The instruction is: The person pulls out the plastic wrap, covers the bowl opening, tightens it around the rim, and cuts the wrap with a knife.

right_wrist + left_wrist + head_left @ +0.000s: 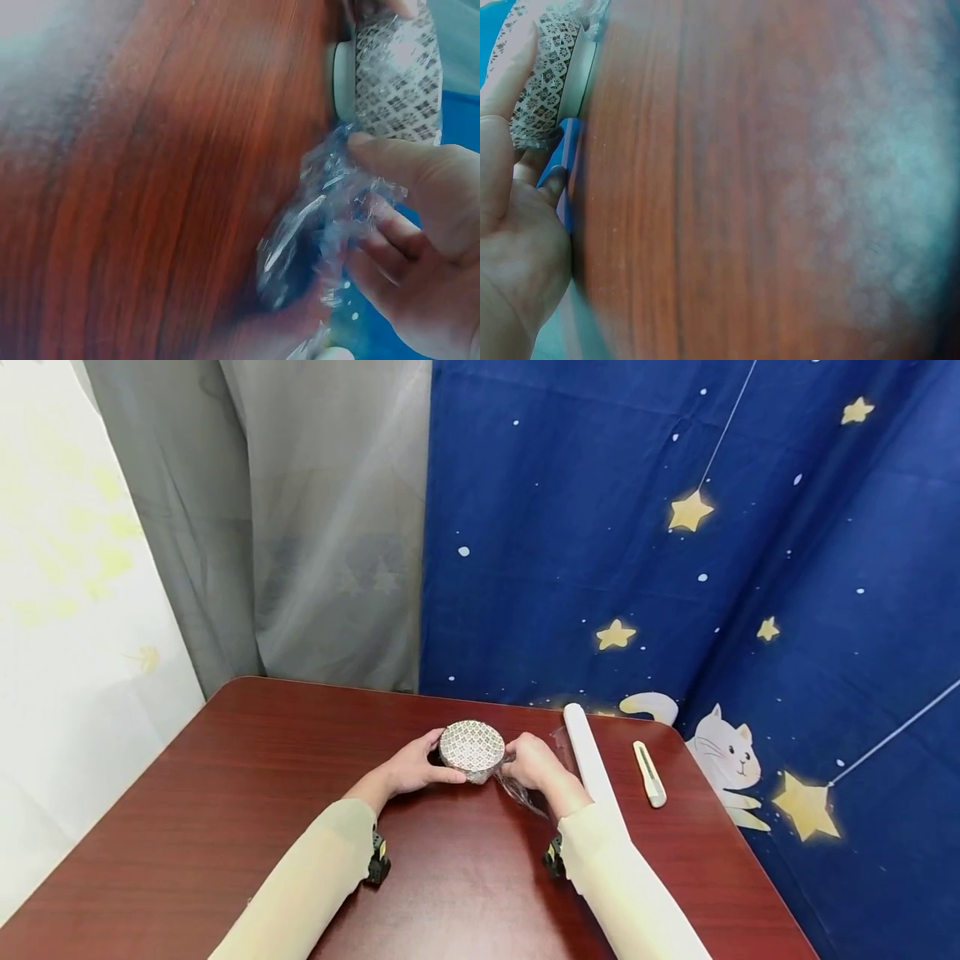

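A small round bowl (472,746) with a dark lattice pattern on white stands on the table between both hands. Clear plastic film clings to its side. My left hand (415,766) grips the bowl from the left, thumb at the near side and fingers round the far side. In the left wrist view, the thumb lies along the bowl's patterned wall (549,75). On the other side, my right hand (537,764) pinches a gathered bunch of plastic film (330,195) close to the bowl's wall. A loose end of that film trails down to the tabletop.
A long white roll (592,760) of film lies just right of the right forearm, partly hidden by the sleeve. Farther right is a pale box cutter (649,774). Curtains (555,527) hang behind the dark red table (300,735).
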The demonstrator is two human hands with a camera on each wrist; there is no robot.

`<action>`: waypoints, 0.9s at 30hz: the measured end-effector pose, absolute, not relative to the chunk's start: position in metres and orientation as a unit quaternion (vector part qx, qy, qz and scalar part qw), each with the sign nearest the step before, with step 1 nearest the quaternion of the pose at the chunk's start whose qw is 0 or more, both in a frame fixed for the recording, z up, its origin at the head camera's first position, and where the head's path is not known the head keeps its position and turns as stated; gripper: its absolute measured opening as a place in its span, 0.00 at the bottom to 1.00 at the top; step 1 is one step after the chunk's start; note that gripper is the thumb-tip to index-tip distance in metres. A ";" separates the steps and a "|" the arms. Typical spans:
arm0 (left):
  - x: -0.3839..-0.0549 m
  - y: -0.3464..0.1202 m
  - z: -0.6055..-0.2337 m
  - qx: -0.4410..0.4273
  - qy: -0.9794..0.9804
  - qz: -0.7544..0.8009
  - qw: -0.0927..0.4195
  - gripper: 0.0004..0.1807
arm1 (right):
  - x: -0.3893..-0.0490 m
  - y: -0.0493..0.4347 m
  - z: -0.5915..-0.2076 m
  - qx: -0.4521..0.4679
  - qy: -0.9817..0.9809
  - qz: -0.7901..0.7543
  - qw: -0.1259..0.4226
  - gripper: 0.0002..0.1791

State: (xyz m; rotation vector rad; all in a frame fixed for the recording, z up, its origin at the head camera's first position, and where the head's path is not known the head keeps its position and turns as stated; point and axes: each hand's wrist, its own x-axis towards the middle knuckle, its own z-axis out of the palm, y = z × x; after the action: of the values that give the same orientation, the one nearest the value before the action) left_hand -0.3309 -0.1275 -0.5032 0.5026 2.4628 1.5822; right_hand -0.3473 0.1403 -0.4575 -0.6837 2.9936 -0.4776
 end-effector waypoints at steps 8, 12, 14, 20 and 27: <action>-0.331 -0.124 -0.502 0.168 0.829 0.526 0.089 0.56 | -0.339 0.145 -0.453 -0.123 0.920 -0.338 0.154 0.08; -0.333 -0.125 -0.502 0.171 0.829 0.526 0.085 0.56 | -0.341 0.151 -0.455 -0.148 0.901 -0.363 0.186 0.16; -0.333 -0.126 -0.503 0.171 0.831 0.522 0.086 0.57 | -0.356 0.158 -0.471 -0.183 0.917 -0.318 0.155 0.12; -0.333 -0.128 -0.504 0.178 0.846 0.493 0.096 0.59 | -0.418 0.176 -0.540 -0.161 0.960 -0.225 0.035 0.02; -0.331 -0.130 -0.499 0.175 0.851 0.485 0.099 0.59 | -0.401 0.150 -0.517 -0.058 0.972 -0.230 -0.003 0.05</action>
State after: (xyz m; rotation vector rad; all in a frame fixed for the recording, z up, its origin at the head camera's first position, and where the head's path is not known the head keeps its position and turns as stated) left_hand -0.3311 -0.1295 -0.4987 0.5178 2.5166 1.4340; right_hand -0.4011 0.1499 -0.5168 -0.1822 3.0588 -0.7231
